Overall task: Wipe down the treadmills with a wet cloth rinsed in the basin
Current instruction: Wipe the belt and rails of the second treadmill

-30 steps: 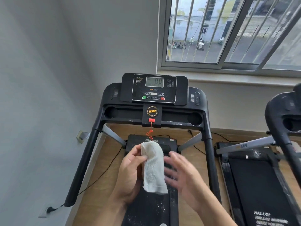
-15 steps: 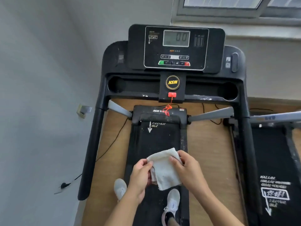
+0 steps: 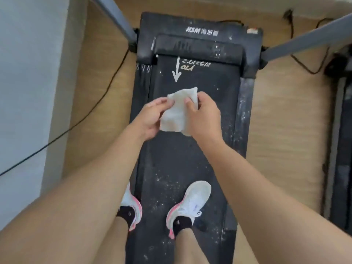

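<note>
A: How does the cloth [image 3: 178, 109] look?

B: It is a small white cloth with a rough, towel-like weave. It is folded and a little crumpled, and its lower edge hangs loose.

A: And where is it?

B: It is held up between the two hands, over the black belt [image 3: 190, 159] of the treadmill [image 3: 200, 31]. In the view it sits just under the white arrow [image 3: 176, 71] that is printed on the belt.

A: What does the left hand [image 3: 150, 119] do?

B: It pinches the left edge of the cloth near the top corner. The thumb and the fingers are closed on the fabric.

A: And the right hand [image 3: 203, 119]?

B: It grips the right side. The thumb lies on the front of the cloth and the other fingers curl behind it. The two hands are close together, with only the cloth between them.

A: How does the treadmill look?

B: The belt and the side rails carry many white specks, like dust. The front cover has white letters on it.

A: Anything else?

B: The person stands on the belt in white shoes [image 3: 192, 199] with pink soles. A black cable [image 3: 91, 109] runs over the wooden floor [image 3: 282, 111] on the left. The edge of a second treadmill [image 3: 342, 149] shows on the right.
</note>
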A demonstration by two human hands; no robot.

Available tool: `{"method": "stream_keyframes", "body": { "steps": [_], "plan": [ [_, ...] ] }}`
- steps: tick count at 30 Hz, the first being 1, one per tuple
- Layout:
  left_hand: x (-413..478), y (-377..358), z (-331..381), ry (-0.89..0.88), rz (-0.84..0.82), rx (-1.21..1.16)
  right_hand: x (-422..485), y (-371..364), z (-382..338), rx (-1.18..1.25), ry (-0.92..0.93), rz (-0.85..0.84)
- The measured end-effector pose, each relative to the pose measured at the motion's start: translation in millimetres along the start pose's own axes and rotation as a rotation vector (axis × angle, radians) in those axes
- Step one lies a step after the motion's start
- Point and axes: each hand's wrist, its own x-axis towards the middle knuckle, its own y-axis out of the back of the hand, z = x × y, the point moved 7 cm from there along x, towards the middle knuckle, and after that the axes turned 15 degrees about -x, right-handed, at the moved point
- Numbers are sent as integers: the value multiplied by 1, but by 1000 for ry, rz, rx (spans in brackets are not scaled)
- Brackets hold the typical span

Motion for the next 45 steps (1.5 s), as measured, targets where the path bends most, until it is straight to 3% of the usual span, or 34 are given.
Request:
{"method": "stream_keyframes", "body": {
  "steps": [2,5,9,11,16,20,22,25,28,33,39,45],
  "plan": [
    [55,35,-47,12,14,44,35,-40,42,-90,32,-11],
    [108,101,-95,-90,230,347,79,-85,89,-252,76,-67],
    [162,165,-78,-611,461,1065,153,-110,90,-462,243,-30],
    [190,175,-59,-758,489,1219,195,-113,64,-513,375,87],
    [242,199,-53,-743,369,1540,257,-170,15,-896,655,249],
    [249,207,-59,-791,352,1554,240,-259,79,-1187,570,-130],
    [250,206,-59,-809,342,1530,223,-272,94,-1141,614,-29],
    [248,205,-56,-818,325,1503,221,-275,82,-871,783,164],
    [249,202,-55,-813,316,1488,254,-288,77,-769,753,90],
    [249,201,-54,-815,305,1481,296,-321,92,-1062,852,66],
    [247,200,-52,-818,299,1501,389,-294,35,-1104,845,179],
    [244,198,-53,-803,304,1523,420,-274,25,-1207,1021,147]
  ]
}}
